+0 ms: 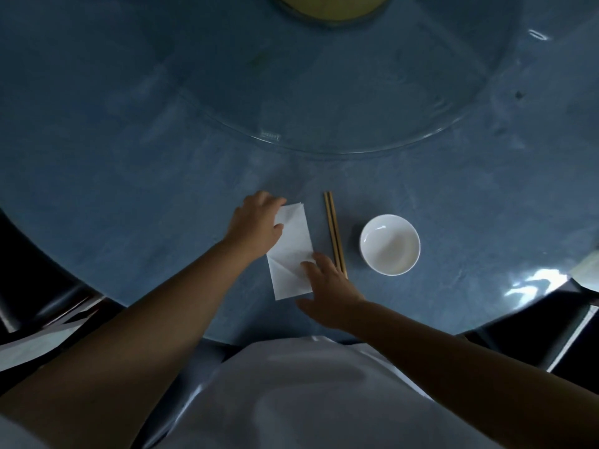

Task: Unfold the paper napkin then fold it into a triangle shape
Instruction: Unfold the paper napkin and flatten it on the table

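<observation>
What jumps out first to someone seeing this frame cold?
The white napkin lies as a long folded strip on the blue table, bright against the dim scene, with the left hand on its far end and the right hand on its near right corner. Just right of it lie a pair of chopsticks, side by side, then an empty white bowl.
</observation>
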Action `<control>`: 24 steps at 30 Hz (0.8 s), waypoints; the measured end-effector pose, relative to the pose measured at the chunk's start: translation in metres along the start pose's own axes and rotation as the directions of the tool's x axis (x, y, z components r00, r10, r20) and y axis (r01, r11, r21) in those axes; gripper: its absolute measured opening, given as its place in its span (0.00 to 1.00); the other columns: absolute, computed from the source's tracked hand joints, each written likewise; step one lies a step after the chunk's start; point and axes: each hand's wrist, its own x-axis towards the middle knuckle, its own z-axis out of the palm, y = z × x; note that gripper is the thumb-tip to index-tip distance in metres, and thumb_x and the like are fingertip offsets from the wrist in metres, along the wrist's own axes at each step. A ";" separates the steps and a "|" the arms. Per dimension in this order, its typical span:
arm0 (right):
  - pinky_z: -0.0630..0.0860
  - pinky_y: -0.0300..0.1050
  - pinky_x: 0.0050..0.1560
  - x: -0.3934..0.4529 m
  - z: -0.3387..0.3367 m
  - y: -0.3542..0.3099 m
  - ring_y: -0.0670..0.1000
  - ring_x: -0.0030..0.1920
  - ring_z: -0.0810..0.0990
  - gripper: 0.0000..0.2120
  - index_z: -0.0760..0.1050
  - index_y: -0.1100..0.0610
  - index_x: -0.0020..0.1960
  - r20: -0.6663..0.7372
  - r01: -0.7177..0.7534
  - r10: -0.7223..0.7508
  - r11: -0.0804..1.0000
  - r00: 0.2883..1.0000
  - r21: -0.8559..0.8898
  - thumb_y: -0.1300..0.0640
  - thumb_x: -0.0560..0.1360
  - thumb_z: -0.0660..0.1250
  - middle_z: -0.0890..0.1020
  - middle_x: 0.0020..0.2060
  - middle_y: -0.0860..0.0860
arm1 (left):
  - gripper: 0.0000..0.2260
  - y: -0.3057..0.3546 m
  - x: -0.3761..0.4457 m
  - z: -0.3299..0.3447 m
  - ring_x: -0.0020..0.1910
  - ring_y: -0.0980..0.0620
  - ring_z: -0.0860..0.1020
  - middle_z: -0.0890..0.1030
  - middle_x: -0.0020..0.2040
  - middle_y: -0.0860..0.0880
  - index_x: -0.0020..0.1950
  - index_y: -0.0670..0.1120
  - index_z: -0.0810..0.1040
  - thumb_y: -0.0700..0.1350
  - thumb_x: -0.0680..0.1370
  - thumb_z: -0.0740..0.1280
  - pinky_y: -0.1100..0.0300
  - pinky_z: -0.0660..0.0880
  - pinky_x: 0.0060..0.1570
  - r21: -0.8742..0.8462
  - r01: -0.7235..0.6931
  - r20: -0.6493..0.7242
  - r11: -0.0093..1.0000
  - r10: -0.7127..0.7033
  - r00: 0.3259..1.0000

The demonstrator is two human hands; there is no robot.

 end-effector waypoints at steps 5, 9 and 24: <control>0.70 0.58 0.65 0.000 -0.002 0.001 0.60 0.68 0.65 0.33 0.58 0.52 0.71 0.038 0.018 -0.016 0.999 0.999 -0.032 0.47 0.72 0.69 0.58 0.73 0.54 | 0.21 0.005 0.008 0.003 0.58 0.41 0.72 0.74 0.59 0.44 0.66 0.46 0.71 0.47 0.74 0.67 0.46 0.70 0.52 0.182 -0.159 0.031 0.970 0.155 0.987; 0.70 0.58 0.65 -0.001 -0.004 0.003 0.61 0.69 0.65 0.33 0.57 0.52 0.71 0.056 0.062 -0.056 0.992 0.997 -0.106 0.46 0.72 0.68 0.56 0.74 0.55 | 0.19 0.003 0.012 0.005 0.56 0.40 0.72 0.75 0.57 0.44 0.64 0.46 0.73 0.45 0.73 0.67 0.47 0.68 0.52 0.207 -0.170 0.006 0.963 0.173 0.985; 0.72 0.58 0.63 0.005 -0.002 0.003 0.61 0.66 0.68 0.35 0.56 0.49 0.70 0.043 0.093 -0.088 0.985 0.995 -0.142 0.46 0.69 0.70 0.59 0.72 0.54 | 0.12 -0.004 0.020 0.013 0.50 0.42 0.76 0.79 0.48 0.46 0.54 0.47 0.80 0.45 0.71 0.69 0.50 0.68 0.47 0.120 -0.150 -0.067 0.981 0.159 0.985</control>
